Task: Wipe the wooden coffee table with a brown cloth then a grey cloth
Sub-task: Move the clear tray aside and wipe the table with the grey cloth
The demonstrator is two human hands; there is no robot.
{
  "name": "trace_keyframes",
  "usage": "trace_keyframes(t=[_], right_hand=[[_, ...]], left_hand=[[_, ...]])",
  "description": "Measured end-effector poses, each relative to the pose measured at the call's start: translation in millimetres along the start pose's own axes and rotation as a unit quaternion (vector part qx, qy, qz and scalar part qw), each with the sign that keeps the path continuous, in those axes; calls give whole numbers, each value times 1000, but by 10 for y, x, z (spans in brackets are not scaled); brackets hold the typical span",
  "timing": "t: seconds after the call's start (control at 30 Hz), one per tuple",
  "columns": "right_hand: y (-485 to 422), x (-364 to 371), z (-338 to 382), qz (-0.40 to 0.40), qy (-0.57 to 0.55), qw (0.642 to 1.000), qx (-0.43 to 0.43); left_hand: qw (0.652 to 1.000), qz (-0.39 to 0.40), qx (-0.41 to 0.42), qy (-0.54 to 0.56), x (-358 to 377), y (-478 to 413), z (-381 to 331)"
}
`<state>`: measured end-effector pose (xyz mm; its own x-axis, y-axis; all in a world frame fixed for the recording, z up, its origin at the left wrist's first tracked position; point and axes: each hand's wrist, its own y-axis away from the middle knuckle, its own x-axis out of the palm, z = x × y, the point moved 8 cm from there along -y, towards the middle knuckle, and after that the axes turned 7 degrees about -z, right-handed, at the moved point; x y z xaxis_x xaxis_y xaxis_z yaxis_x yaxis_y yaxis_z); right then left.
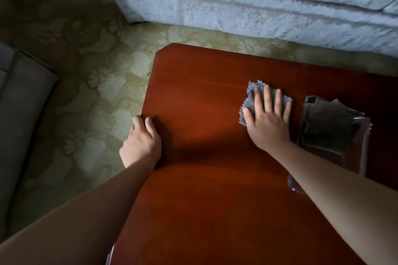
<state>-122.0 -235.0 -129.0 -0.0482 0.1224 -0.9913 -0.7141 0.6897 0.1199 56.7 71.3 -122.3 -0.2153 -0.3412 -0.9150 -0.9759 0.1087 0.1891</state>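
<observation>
Bare left forearm (86,211) is lying nearest the lens, reaching along the left side of the polished reddish-brown wooden desk (204,211). Left grip (141,142) is resting on that left edge, fingers loosely bent and holding nothing that shows; judging by the placement, it is bracing the body for the reach. Right arm is stretching out across the top, wrist low. Right grip (267,120) is lying palm-down, fingers spread and straight, pressing the small grey zigzag-edged cloth (251,97) flat against the wood, probably so that the whole palm is loading the wipe. Cloth corners are poking out beyond the fingertips and the thumb. Folded brown cloth (327,129) is sitting just beside that grip, to its right, inside a clear glass-like tray (364,157); parked there, it suggests the brown pass is done and the grey pass is under way. Pale blue-grey velvet sofa (237,13) is standing beyond the desk, on patterned beige carpet (103,84).
</observation>
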Motion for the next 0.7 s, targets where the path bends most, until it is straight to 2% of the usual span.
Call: trace_keyframes(t=[0.1,0.33,0.43,0.57,0.7], right_hand=[[11,31,333,-14,-12,1000,-7],[-78,119,1848,-28,-22,989,-140],[-79,121,2213,-35,-20,983,-181],[-30,113,1920,-57,-21,974,-219],[52,81,1052,-68,-25,985,-157]], left_hand=[[1000,-15,1,-7,1,-28,25],[1000,-29,12,-6,15,-42,43],[999,-33,10,-1,9,-40,46],[999,-32,4,-7,7,-40,50],[1000,-29,2,-8,14,-44,51]])
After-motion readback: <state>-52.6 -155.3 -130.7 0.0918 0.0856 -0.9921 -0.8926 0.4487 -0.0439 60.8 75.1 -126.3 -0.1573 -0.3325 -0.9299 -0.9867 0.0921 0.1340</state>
